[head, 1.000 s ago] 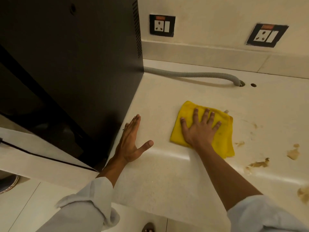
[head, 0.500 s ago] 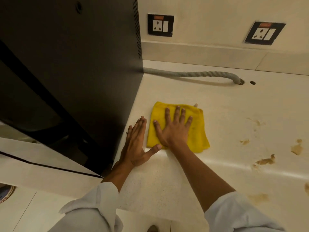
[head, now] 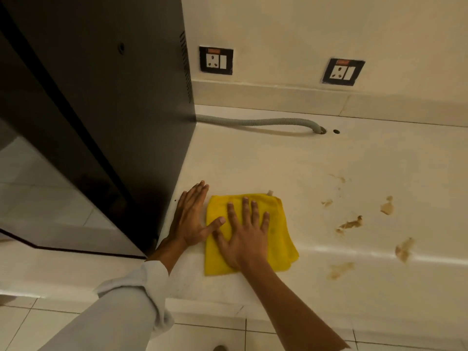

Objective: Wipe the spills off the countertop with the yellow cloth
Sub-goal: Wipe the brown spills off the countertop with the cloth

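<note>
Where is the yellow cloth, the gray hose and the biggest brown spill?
yellow cloth (head: pixel 279 231): head view, on its bare right side beside the hand.
gray hose (head: pixel 253 122): head view, middle of its ribbed length.
brown spill (head: pixel 404 249): head view, centre of the smear near the counter's front edge.

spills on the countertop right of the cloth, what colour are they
Brown to tan blotches, e.g. the spills on the cream countertop; clearest in the head view.

Right hand (head: pixel 244 239) flat on yellow cloth (head: pixel 278 234)
</note>
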`<state>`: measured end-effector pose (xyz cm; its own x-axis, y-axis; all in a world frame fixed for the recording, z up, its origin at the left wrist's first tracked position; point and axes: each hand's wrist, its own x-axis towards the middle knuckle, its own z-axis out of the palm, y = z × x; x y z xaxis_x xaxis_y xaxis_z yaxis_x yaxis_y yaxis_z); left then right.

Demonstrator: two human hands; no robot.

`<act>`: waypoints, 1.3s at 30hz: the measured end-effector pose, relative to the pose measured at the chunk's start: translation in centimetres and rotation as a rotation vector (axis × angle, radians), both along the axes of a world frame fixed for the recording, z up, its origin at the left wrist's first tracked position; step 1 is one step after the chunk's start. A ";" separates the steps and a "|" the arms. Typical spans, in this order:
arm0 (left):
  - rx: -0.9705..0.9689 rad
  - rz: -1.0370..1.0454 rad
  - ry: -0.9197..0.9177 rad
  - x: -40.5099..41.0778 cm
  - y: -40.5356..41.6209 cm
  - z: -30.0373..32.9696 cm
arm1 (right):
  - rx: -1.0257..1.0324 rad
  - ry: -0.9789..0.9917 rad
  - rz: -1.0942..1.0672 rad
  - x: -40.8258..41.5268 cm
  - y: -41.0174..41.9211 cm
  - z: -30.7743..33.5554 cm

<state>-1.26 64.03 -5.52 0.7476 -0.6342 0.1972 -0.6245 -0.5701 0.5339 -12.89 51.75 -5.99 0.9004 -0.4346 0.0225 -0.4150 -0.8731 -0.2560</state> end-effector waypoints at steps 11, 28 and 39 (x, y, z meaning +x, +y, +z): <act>0.175 -0.085 -0.032 -5.7 -4.5 0.7 | -0.040 0.020 -0.209 -10.0 -9.1 -0.1; 0.139 0.101 0.002 -7.5 -6.2 -1.5 | -0.051 0.022 -0.243 -4.4 -25.6 -0.8; 0.241 0.044 -0.054 -7.4 -6.7 -1.1 | -0.046 0.041 -0.130 2.7 -20.1 -0.8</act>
<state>-8.67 57.30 -6.61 0.7682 -0.6346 0.0844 -0.6199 -0.7045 0.3455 -10.22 31.67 -6.77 0.8369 -0.5473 0.0095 -0.5350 -0.8216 -0.1970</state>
